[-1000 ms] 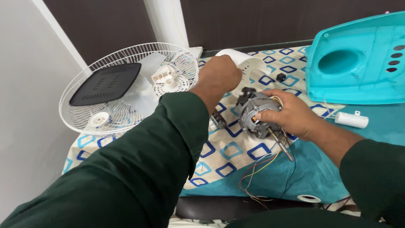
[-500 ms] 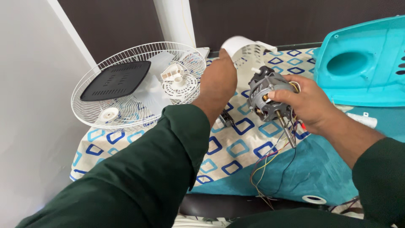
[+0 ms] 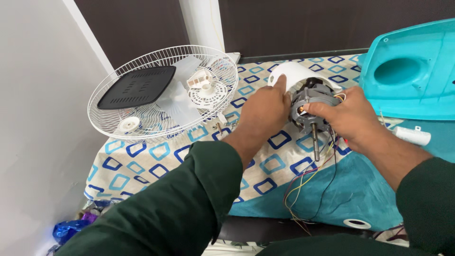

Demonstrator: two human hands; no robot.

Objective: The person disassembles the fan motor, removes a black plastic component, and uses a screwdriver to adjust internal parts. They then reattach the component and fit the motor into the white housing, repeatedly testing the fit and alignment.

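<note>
Coloured wires [image 3: 303, 189] trail over the table's near edge. Above mid-table, the fan motor [image 3: 310, 111] is gripped by the right hand [image 3: 348, 116]. The white housing [image 3: 296, 76], touched earlier at the far edge, has now been brought against the motor by the left hand [image 3: 263, 114]; they are being mated. The wire guard [image 3: 161, 95] lies at the far-left corner.

**Both hands meet at centre frame**

The left hand [image 3: 265, 111] reaches forward from a dark green sleeve that fills the lower left of the view, forearm angled up and to the right. Its back faces the camera, the index finger stretched forward and the other fingers curled under. The right hand [image 3: 343, 116] comes in from the lower right, wrist bare above a green cuff, thumb pointing left and fingers bent in a grasp. The two hands sit just beside each other, possibly touching; the fingertips are mostly hidden.
</note>
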